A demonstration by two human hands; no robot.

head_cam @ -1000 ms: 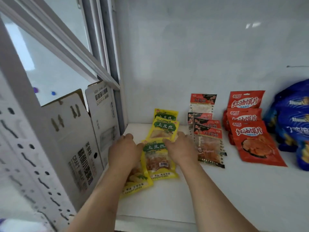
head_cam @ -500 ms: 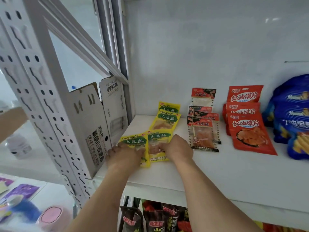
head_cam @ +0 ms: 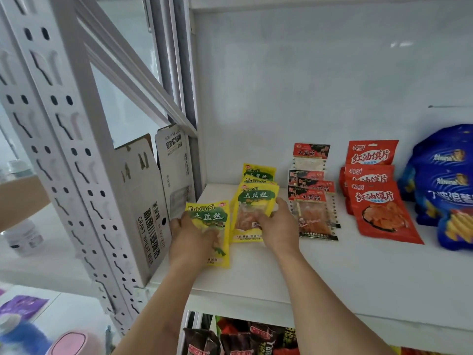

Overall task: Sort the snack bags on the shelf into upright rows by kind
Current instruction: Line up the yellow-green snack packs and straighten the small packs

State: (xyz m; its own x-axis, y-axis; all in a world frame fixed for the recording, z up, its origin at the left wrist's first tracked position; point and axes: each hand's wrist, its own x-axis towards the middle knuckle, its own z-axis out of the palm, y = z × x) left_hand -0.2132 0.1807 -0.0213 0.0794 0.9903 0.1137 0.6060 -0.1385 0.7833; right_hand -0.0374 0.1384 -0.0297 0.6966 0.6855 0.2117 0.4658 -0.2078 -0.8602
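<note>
1. L hand (head_cam: pixel 190 235) near the shelf's (head_cam: pixel 332 278) front-left corner, fingers curled round the front yellow potato-shred bag (head_cam: pixel 208 219); bag stands tilted, label facing out, top edge above the knuckles
2. R hand (head_cam: pixel 277 226) just beside it, thumb and fingers gripping the second yellow potato-shred bag (head_cam: pixel 253 208) by its right side & lower part; that bag leans back, its bottom edge on the shelf
3. The 2 held bags sit side by side, edges touching or nearly so, can't tell which
4. Behind them, toward the back-left corner, more yellow bags (head_cam: pixel 258 174) in a row, overlapping, only their tops visible
5. Mid shelf, right of the R hand: row of clear gluten-strip packs (head_cam: pixel 313 213) w/ red-black headers, front one lying flat, rear ones leaning up toward the back wall
6. Further right: red chip bags (head_cam: pixel 381 211) stacked in a row, front one lying flat, rear one upright against the wall
7. At the shelf's right edge: big blue snack bags (head_cam: pixel 445 180), piled, partly cut off by the frame
8. Left edge of shelf: flattened cardboard beer carton (head_cam: pixel 143 201) standing upright btw the white perforated rack post (head_cam: pixel 64 139) and the yellow bags
9. Lower shelf under the front edge: dark & red snack packs (head_cam: pixel 243 339), tops only
</note>
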